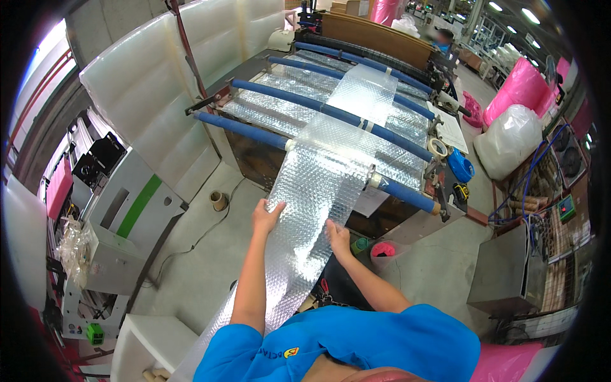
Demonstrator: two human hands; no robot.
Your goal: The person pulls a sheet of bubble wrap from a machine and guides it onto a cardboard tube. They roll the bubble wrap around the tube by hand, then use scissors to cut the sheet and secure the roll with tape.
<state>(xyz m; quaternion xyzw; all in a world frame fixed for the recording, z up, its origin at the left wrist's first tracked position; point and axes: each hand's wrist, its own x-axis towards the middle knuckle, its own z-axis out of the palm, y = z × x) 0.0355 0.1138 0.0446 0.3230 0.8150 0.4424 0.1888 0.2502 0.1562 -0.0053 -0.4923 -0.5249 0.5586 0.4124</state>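
— Grey concrete floor (439,261) surrounds 4 long blue cylindrical rollers (280,94); what hangs off the front 1?

— A wide strip of shiny silver bubble-textured plastic (318,181), glaring white in patches, sloping down toward the person in a blue T-shirt (394,334) and past their left side.

— And the 2 hands?

— Both bare and nearly closed: the left hand (266,215) pinches the strip's left edge, the right hand (338,239) its right edge, lower down. Some fingers are hidden.
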